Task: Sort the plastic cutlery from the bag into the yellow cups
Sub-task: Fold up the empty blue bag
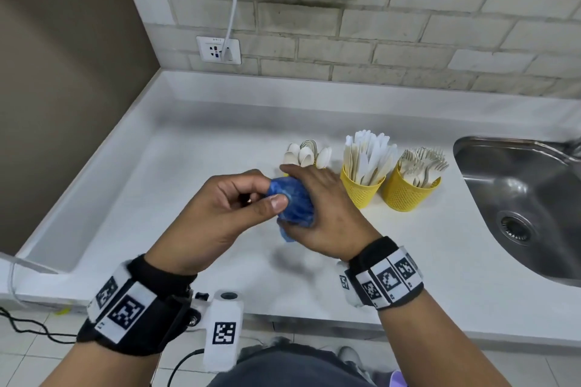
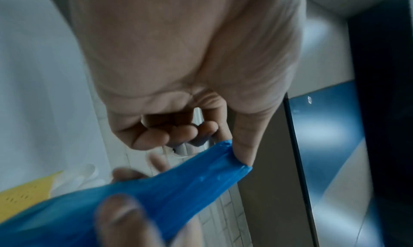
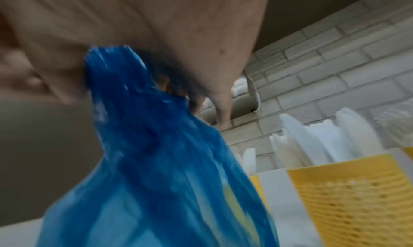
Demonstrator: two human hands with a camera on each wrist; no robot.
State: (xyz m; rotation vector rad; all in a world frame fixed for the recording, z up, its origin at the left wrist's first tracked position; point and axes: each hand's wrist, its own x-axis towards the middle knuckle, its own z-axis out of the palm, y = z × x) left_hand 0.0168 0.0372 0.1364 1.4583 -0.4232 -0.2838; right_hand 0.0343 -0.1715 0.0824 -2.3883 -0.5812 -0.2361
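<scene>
- Blue bag (image 1: 294, 204) bunched between both hands above the counter (image 1: 188, 160), just in front of the cups.
- Left hand (image 1: 220, 210): thumb and forefinger pinching 1 end of the film, other fingers curled in toward the palm with nothing in them.
- Right hand (image 1: 320, 214): fingers and thumb wrapped around the crumpled bulk, a tail of film poking out below the thumb.
- Looks empty and squashed small; no cutlery visible inside, though the wad hides its middle.
- 3 cups in a row beside the sink (image 1: 518, 207): spoons (image 1: 306, 155) at left with the cup mostly hidden behind the right hand, knives (image 1: 369, 159) in the middle cup (image 1: 361, 190), forks (image 1: 421, 166) in the right cup (image 1: 405, 193).
- Sorting appears done; step in hand judged to be balling up the bag.
- To do it well: keep the pinch firm, roll the loose end into the right palm, press the air out.
- Worth feeling through the film for a stray piece before setting it aside.
- Right knuckles sit close to the spoons, so keep the rolling low and toward the body to avoid tipping that cup.
</scene>
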